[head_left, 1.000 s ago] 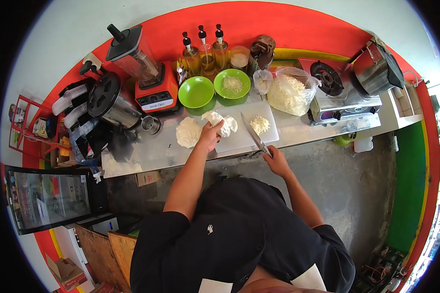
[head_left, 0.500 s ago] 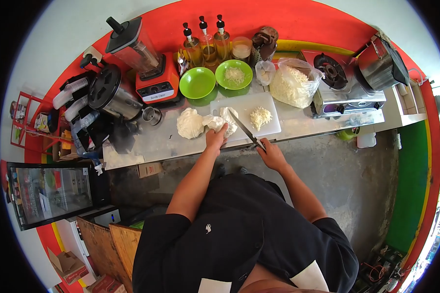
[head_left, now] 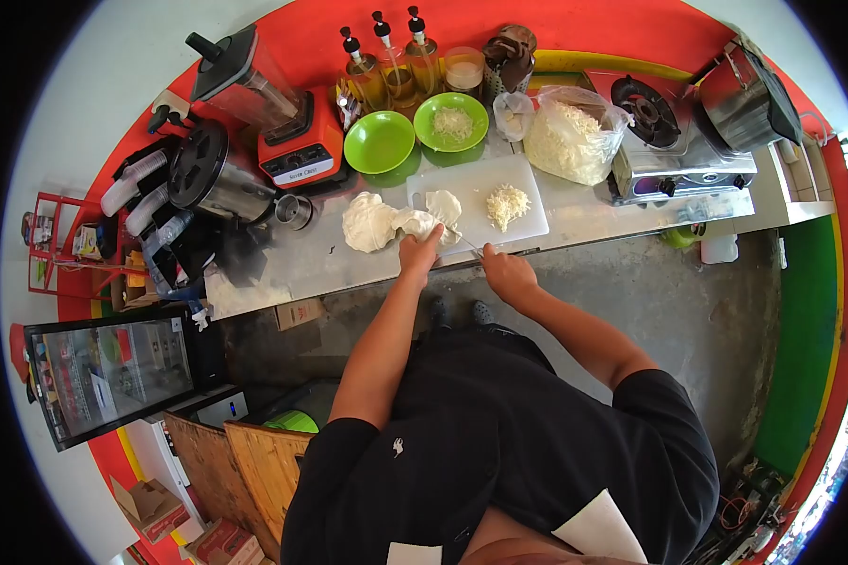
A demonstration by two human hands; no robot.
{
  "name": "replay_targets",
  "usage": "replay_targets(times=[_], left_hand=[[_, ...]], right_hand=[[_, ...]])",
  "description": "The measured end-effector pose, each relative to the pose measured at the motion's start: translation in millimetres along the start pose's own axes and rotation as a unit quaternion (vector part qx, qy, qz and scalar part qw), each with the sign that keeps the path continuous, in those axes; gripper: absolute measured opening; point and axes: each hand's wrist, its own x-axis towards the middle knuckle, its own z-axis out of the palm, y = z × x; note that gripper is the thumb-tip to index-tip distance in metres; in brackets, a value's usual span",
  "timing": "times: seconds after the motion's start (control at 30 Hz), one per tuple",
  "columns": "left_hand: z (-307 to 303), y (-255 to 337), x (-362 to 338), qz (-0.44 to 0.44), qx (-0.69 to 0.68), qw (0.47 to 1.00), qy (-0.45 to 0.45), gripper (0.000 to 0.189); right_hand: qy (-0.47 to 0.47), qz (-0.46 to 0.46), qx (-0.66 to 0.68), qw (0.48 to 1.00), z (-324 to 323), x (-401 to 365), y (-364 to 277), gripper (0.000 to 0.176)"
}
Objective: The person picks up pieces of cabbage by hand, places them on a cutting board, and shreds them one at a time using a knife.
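Note:
My left hand (head_left: pixel 420 250) is closed on the near edge of a pale dough-like mass; fine finger detail is small. A lump of this white mass (head_left: pixel 368 222) lies on the steel counter, and another part (head_left: pixel 444 203) rests on the white cutting board (head_left: pixel 524 219). In my right hand (head_left: pixel 509 274) is a knife, its blade (head_left: pixel 464 238) pointing left toward my left fingers and the white mass. A small heap of pale shreds (head_left: pixel 507 207) sits on the board's right side.
Behind the board stand an empty green bowl (head_left: pixel 379 142) and a green bowl with shreds (head_left: pixel 451 122). A bag of shreds (head_left: pixel 575 141) and a stove (head_left: pixel 683 169) are to the right. A red blender (head_left: pixel 299 151), a metal cup (head_left: pixel 293 212) and pump bottles (head_left: pixel 398 79) stand left and behind.
The knife and my right hand have moved left and tilted, bringing the blade down beside the white mass and my left hand. The whole view has shifted slightly.

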Motion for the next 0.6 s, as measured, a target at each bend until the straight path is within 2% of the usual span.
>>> replay_targets(times=[0.23,0.33,0.4,0.43,0.5,0.57,0.6], left_hand=[[-4,1,-12,0.002,-0.038,0.999,-0.028,0.049],[-11,4,-15,0.043,-0.061,0.997,-0.037,0.049],[-22,9,-18,0.128,-0.066,0.989,-0.036,0.047],[-29,13,-18,0.131,-0.072,0.988,-0.030,0.047],[-46,16,-16,0.196,-0.088,0.976,-0.045,0.044],[-65,19,-1,0.203,-0.093,0.974,-0.043,0.049],[-73,17,9,0.235,-0.057,0.970,-0.019,0.054]], right_hand=[[-0.006,0.005,0.023,1.000,13,24,-5,0.026],[-0.013,0.004,0.031,0.999,-6,25,-8,0.028],[-0.008,0.004,0.035,0.999,-12,26,-5,0.030],[-0.006,0.007,0.042,0.999,-14,26,-3,0.031],[0.011,0.006,0.061,0.998,-18,25,-1,0.032],[0.024,0.003,0.078,0.997,-21,25,-2,0.033],[0.040,-0.001,0.086,0.996,-22,25,-2,0.032]])
